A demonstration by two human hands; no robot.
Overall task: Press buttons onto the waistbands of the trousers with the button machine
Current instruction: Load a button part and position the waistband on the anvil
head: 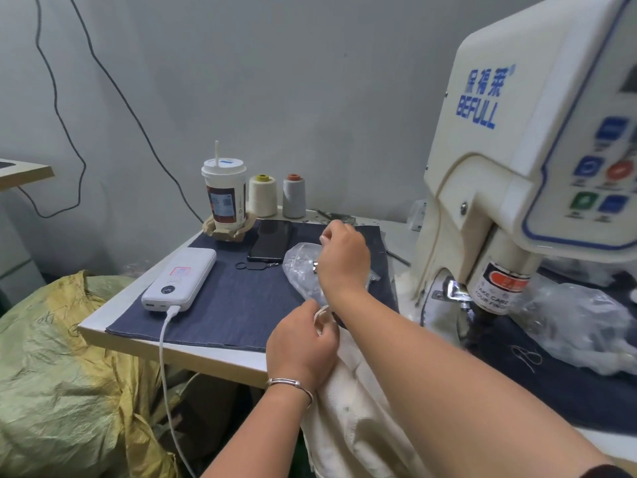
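Cream trousers (355, 408) hang over the table's front edge between my arms. My left hand (301, 343) grips their waistband near the edge of the table. My right hand (341, 257) reaches across over a clear plastic bag (300, 267) of small metal buttons, its fingertips pinched together; whether a button is between them I cannot tell. The cream button machine (517, 160) stands at the right, with its press head (496, 288) low over the table.
On a dark blue cloth (234, 305) lie a white power bank (179, 279) with cable, a black phone (270, 239), a drink cup (225, 198) and two thread cones (263, 194). More plastic bags (579, 319) lie right of the machine. A yellow-green sack (62, 374) sits at the left.
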